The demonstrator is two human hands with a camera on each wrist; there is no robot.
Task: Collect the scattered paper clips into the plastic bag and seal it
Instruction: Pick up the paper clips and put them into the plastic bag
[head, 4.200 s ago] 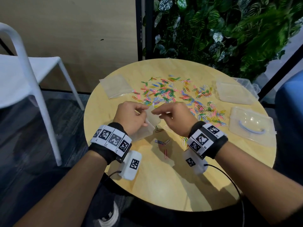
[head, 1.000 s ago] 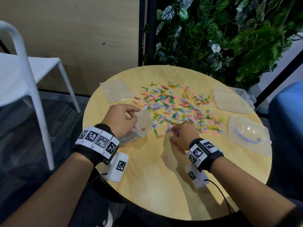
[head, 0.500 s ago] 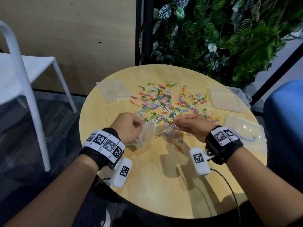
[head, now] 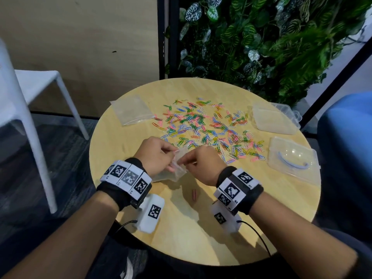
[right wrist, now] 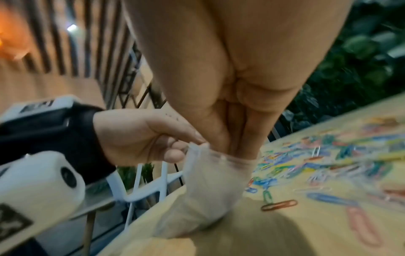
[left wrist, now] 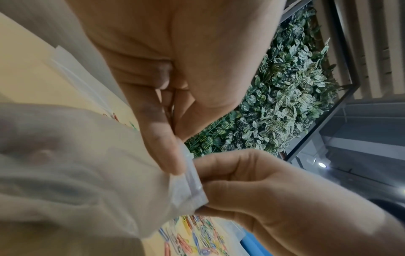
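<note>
Both hands at the bag mouth

Left hand (head: 155, 156) pinches the plastic bag (head: 178, 168) rim; right hand (head: 203, 165) fingertips (right wrist: 236, 150) reach inside, contents unseen; paper clips (head: 209, 125) lie scattered at twelve o'clock.

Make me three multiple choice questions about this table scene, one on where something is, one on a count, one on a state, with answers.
1. Where is the pile of paper clips?
A. beyond both hands
B. on the chair
C. in the lidded box

2. How many clips lie alone between the wrists?
A. one
B. ten
C. none

3. What is the left hand doing?
A. lying flat
B. pinching the plastic bag at its mouth
C. hanging off the table

Answers: A, the pile covers the table past the hands; A, a single pink clip; B, the fingers grip the rim while the right hand reaches in.
</note>
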